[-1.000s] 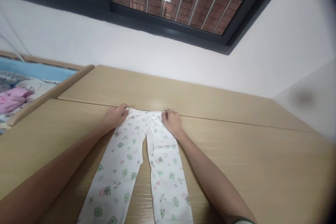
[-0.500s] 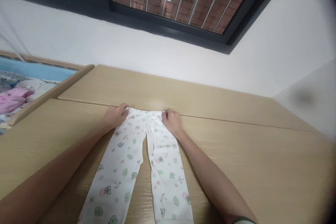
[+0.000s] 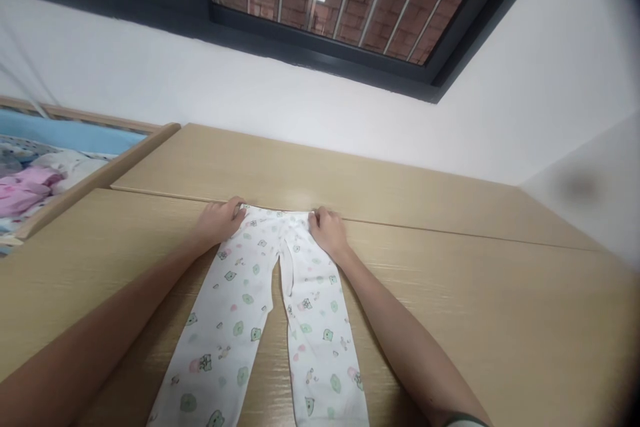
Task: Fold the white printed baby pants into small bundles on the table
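A pair of small white trousers (image 3: 240, 293) with a green and pink animal print lies spread on the wooden table (image 3: 450, 307). The waistband is at the far end and the two legs run towards me, out of the bottom of the view. At the waistband's left corner, my left hand (image 3: 220, 220) is closed on the cloth between thumb and fingers. My right hand (image 3: 329, 230) grips the right corner the same way. A fold of cloth shows along the inner edge of the right leg near the crotch.
On the left stands a wooden-railed cot (image 3: 100, 177) with a blue bumper, pink cloth (image 3: 27, 188) and white bedding inside. A seam crosses the tabletop just beyond the waistband. Behind rises a white wall (image 3: 320, 107) under a dark-framed barred window (image 3: 320, 40).
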